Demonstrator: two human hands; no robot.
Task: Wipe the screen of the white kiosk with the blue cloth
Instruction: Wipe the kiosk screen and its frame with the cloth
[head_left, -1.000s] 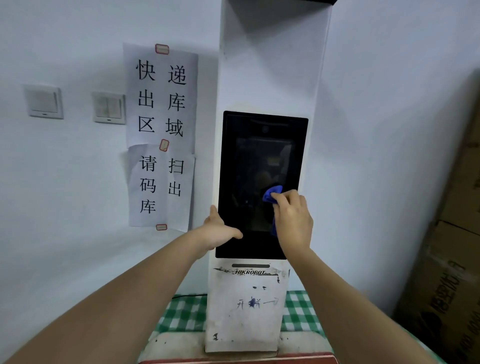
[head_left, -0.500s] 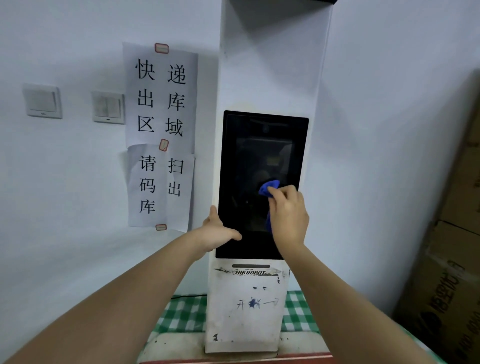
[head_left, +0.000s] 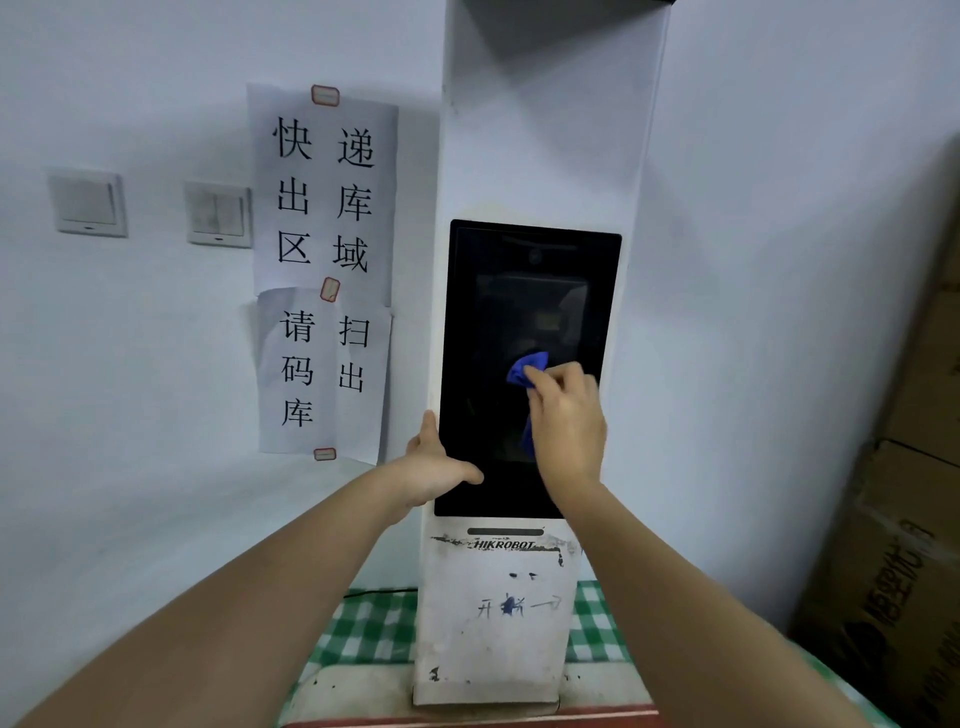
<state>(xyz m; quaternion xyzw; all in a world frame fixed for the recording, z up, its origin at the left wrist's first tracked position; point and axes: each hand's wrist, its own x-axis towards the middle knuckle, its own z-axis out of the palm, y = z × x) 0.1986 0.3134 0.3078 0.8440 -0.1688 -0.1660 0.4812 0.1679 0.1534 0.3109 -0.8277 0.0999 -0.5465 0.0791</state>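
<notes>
A tall white kiosk (head_left: 545, 130) stands against the wall, with a dark upright screen (head_left: 519, 291) in its middle. My right hand (head_left: 569, 421) presses a crumpled blue cloth (head_left: 525, 370) against the lower middle of the screen; most of the cloth is hidden under the fingers. My left hand (head_left: 436, 467) grips the kiosk's left edge at the screen's lower left corner, thumb lying on the glass.
Two paper signs (head_left: 324, 270) and two wall switches (head_left: 218, 213) hang to the left of the kiosk. Stacked cardboard boxes (head_left: 904, 545) stand at the right. The kiosk rests on a surface with a green checked cloth (head_left: 374, 629).
My right hand with the blue cloth has slid a little up and to the left across the screen. My left hand has stayed in place.
</notes>
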